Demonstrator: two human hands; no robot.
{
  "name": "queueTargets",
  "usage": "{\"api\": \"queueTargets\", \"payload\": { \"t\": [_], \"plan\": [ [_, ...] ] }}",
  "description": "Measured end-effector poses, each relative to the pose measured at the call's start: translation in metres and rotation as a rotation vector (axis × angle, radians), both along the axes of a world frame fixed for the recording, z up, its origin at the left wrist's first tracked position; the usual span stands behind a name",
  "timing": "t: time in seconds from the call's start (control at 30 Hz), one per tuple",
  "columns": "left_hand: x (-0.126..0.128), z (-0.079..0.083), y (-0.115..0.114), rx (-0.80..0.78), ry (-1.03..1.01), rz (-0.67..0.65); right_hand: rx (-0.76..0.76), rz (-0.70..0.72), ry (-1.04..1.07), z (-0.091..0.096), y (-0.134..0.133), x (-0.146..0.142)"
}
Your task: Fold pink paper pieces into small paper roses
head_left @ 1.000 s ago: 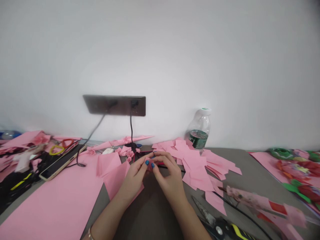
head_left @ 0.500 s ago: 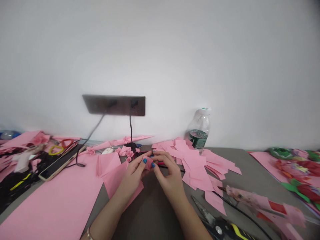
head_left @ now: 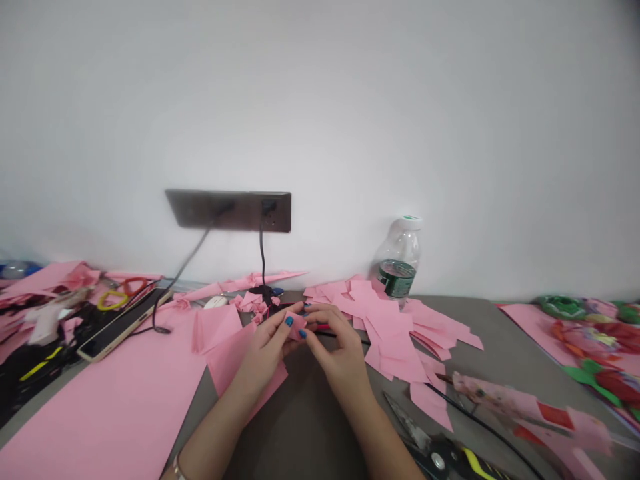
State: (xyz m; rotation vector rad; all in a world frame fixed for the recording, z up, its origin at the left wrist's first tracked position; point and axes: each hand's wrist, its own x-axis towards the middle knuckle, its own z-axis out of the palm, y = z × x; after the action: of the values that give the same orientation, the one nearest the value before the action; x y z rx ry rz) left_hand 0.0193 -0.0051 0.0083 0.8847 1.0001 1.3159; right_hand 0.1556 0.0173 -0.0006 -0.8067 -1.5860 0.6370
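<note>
Both my hands work at the middle of the table, fingertips meeting. My left hand (head_left: 267,350) and my right hand (head_left: 340,350) pinch a small folded piece of pink paper (head_left: 297,326) between them, and blue-painted nails show on my left hand. Part of the piece is hidden by my fingers. Just past my fingertips lie a dark cable and a red strip. Loose pink paper rectangles (head_left: 390,340) fan out beyond my right hand, and folded pink sheets (head_left: 220,330) lie beyond my left.
A large pink sheet (head_left: 100,400) covers the front left. Behind it are a phone (head_left: 123,323) and red-handled scissors (head_left: 134,287). A water bottle (head_left: 397,260) stands by the wall below a socket panel (head_left: 229,211). Paper flowers (head_left: 585,337) lie right; yellow-handled pliers (head_left: 437,457) lie front right.
The small pink piece shows more between my fingertips than a second ago. My hands have shifted only slightly around it.
</note>
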Motion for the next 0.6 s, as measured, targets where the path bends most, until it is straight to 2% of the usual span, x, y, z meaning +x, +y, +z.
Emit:
{"api": "queueTargets", "payload": {
  "t": [0.27, 0.5, 0.6],
  "plan": [
    [-0.002, 0.002, -0.001, -0.017, -0.048, -0.035, -0.037, 0.056, 0.081, -0.002, 0.003, 0.002],
    [-0.004, 0.012, -0.003, 0.069, 0.177, -0.093, -0.081, 0.045, 0.148, -0.003, 0.004, 0.003],
    [-0.004, 0.012, -0.001, 0.068, 0.179, -0.119, -0.073, 0.039, 0.156, -0.003, 0.005, 0.003]
  ]
}}
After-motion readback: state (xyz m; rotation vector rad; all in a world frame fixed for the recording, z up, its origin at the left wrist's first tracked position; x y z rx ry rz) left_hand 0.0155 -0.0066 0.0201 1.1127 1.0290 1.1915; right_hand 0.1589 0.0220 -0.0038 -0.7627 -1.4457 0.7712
